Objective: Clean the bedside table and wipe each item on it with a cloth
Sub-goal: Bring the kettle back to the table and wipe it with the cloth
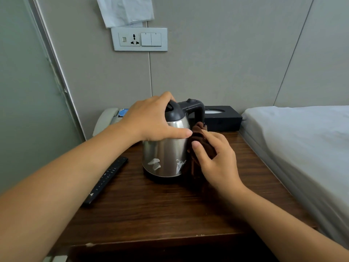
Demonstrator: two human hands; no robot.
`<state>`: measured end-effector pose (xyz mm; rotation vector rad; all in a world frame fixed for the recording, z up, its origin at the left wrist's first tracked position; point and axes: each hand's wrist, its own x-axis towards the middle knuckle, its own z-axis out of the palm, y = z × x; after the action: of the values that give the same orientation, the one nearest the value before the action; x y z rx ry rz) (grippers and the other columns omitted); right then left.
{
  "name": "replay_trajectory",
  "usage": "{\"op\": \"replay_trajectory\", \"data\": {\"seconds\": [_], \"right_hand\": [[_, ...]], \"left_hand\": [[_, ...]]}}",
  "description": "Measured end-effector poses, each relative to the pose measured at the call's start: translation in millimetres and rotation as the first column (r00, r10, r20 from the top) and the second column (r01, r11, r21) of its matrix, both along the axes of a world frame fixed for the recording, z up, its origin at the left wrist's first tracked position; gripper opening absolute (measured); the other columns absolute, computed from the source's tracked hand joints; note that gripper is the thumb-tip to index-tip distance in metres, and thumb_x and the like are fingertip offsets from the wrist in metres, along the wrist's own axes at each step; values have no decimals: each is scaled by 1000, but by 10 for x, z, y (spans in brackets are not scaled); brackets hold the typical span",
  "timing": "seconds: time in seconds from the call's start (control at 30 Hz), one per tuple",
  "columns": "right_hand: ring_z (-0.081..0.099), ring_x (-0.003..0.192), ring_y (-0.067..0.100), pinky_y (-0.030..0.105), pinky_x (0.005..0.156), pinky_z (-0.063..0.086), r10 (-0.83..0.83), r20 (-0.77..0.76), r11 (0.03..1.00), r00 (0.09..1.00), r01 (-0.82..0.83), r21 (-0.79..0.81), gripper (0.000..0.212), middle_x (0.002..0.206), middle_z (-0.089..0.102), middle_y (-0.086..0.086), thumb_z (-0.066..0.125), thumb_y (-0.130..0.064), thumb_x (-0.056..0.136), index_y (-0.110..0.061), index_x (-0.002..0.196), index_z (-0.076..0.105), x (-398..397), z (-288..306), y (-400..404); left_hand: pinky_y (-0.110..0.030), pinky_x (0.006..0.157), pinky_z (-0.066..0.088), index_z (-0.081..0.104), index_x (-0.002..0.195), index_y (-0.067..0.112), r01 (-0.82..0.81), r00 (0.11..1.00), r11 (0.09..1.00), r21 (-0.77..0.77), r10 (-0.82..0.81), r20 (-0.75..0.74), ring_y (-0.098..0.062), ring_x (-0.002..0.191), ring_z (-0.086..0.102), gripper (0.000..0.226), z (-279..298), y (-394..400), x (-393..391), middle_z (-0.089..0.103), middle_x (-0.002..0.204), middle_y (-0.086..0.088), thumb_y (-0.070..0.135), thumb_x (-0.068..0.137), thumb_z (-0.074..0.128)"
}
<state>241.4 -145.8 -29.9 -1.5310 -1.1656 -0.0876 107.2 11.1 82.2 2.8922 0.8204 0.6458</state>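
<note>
Now left hand (151,120) gripping kettle (166,154) top, right hand (215,159) clutching brown cloth (198,137), no legible writing.

Nothing here reads clearly. The remote control (106,180) along the left edge of the bedside table (170,210) carries rows of pale key markings and a small white mark near its front end, all too small to make out.
</note>
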Motion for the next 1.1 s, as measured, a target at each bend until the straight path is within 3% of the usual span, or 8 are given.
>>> {"op": "replay_trajectory", "data": {"seconds": [0.17, 0.33, 0.43, 0.53, 0.77, 0.83, 0.97, 1.1], "right_hand": [[27, 148, -1, 17, 118, 26, 198, 5, 977, 980, -196, -81, 53, 159, 33, -17, 45, -22, 107, -27, 159, 36, -18, -128, -20], [50, 124, -2, 8, 100, 40, 133, 145, 989, 980, -122, -81, 41, 132, 51, -11, 68, -9, 95, -20, 133, 58, -46, -208, -102], [56, 114, 4, 14, 93, 49, 193, 291, 966, 937, -129, -226, 31, 125, 52, -17, 72, -13, 92, -25, 119, 64, -3, -219, -193], [57, 109, 2, 17, 92, 51, 202, 310, 942, 929, -98, -321, 31, 119, 55, -21, 71, -16, 92, -29, 120, 67, 44, -176, -196], [58, 114, -1, 10, 96, 45, 39, 159, 999, 986, -39, -4, 35, 119, 62, -13, 71, -15, 93, -23, 127, 70, -12, 22, -26], [59, 114, 1, 13, 97, 48, 95, 203, 995, 974, -90, -33, 35, 120, 62, -12, 73, -14, 92, -23, 126, 71, -48, -68, -74], [62, 109, 7, 22, 92, 56, 212, 346, 935, 914, -87, -343, 31, 121, 62, -14, 72, -23, 92, -32, 121, 74, -87, -180, -172], [61, 106, 8, 28, 92, 56, 132, 300, 981, 945, -82, -174, 31, 117, 63, -8, 72, -20, 93, -26, 123, 74, -97, -3, -110]], "left_hand": [[-39, 79, 51, 48, 114, 36, -56, 996, 996, 70, 51, 75, -19, 94, 62, 86, -90, 31, 60, 65, 110, 12, 100, 57, 53], [-37, 76, 50, 48, 112, 34, -72, 994, 994, 86, 64, 90, -19, 90, 62, 80, -95, 20, 69, 65, 106, 13, 96, 63, 58], [-38, 78, 51, 48, 114, 33, -101, 994, 991, 93, 95, 61, -20, 91, 62, 81, -88, 8, 67, 64, 108, 10, 96, 65, 57], [-40, 80, 52, 47, 116, 31, -126, 992, 988, 87, 126, 7, -22, 95, 61, 87, -41, 12, 63, 62, 113, 8, 99, 62, 55], [-41, 90, 52, 44, 126, 42, 28, 998, 992, -125, -36, -60, -15, 104, 61, 87, 57, 113, -129, 62, 116, 19, 80, 56, 80], [-42, 92, 52, 46, 126, 43, 41, 998, 990, -137, -46, -34, -15, 104, 62, 90, 55, 118, -124, 63, 116, 19, 83, 52, 77], [-43, 94, 52, 47, 128, 42, 45, 999, 990, -136, -49, -23, -17, 106, 61, 87, 55, 144, -127, 64, 118, 16, 78, 58, 82], [-42, 95, 51, 47, 128, 42, 39, 999, 991, -124, -42, -22, -17, 108, 62, 88, 60, 128, -127, 64, 119, 16, 79, 56, 80]]}}
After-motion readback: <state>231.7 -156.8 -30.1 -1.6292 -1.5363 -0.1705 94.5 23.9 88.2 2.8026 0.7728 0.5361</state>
